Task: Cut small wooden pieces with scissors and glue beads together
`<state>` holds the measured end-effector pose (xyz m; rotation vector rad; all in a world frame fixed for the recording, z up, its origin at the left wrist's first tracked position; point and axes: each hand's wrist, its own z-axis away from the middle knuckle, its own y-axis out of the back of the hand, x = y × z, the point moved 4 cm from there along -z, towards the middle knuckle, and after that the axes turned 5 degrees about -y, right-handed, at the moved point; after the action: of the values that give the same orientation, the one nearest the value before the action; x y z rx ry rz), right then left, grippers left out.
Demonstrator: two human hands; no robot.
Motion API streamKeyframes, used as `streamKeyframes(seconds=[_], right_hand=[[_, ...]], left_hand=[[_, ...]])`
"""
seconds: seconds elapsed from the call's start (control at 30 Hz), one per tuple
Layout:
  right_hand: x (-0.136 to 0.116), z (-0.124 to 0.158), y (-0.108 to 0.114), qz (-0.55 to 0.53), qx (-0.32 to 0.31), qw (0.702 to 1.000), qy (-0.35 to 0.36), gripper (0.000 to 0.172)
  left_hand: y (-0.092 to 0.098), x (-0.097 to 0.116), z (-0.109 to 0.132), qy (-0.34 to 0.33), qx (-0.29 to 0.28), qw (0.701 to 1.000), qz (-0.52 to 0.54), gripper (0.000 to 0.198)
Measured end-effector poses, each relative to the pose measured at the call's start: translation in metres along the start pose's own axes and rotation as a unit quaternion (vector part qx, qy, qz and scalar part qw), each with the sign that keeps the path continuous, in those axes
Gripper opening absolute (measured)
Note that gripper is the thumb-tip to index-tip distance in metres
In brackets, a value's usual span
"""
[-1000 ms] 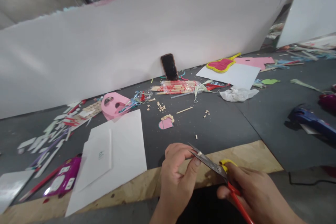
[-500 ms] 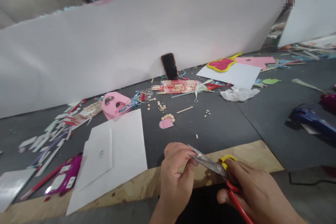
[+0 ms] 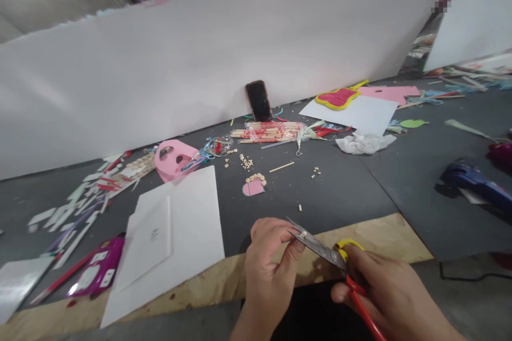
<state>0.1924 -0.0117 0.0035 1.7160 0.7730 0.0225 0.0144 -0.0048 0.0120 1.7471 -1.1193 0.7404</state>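
My right hand (image 3: 384, 282) grips a pair of scissors (image 3: 320, 246) with one yellow and one red handle. The blades point left, slightly parted, and reach the fingertips of my left hand (image 3: 270, 261). Thumb and forefinger of that hand pinch a small pale stick piece (image 3: 303, 234), which shows between the blades; its other end is hidden by the fingers. Beyond the hands, a small pink rounded piece (image 3: 253, 188) lies on the dark tabletop, with pale bits (image 3: 256, 177) along its upper edge. A short white piece (image 3: 300, 208) lies just past the scissors.
White sheets (image 3: 188, 224) lie at left beside a magenta object (image 3: 102, 269) and scattered strips. Further back are a pink cutout (image 3: 176, 162), wrapped sticks (image 3: 276, 132), a propped phone (image 3: 259, 101) and crumpled tissue (image 3: 365, 143). A blue tool (image 3: 476, 181) lies at right.
The scissor blades have drawn slightly closer together around the small pale piece. Both hands stay almost in the same place, and the things on the table have not moved.
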Motion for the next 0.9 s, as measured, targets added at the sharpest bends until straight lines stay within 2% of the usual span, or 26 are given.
streamKeyframes(seconds=[0.3, 0.43, 0.7, 0.9], right_hand=[[0.0047, 0.0021, -0.0018, 0.017, -0.038, 0.999, -0.005, 0.039], [0.0046, 0.0018, -0.0012, 0.012, -0.028, 1.0, -0.008, 0.035], [0.0036, 0.0025, -0.0071, -0.044, -0.042, 0.998, -0.024, 0.034], [0.0056, 0.0021, -0.0023, -0.005, -0.012, 1.0, -0.024, 0.032]], left_hand=[[0.0011, 0.0032, -0.0029, -0.025, -0.008, 0.999, 0.028, 0.016], [0.0002, 0.0015, -0.0032, -0.01, -0.021, 0.999, 0.044, 0.017], [0.0018, 0.0051, -0.0052, 0.018, -0.009, 0.999, 0.03, 0.016], [0.0018, 0.0029, -0.0029, 0.004, 0.0, 0.999, 0.043, 0.013]])
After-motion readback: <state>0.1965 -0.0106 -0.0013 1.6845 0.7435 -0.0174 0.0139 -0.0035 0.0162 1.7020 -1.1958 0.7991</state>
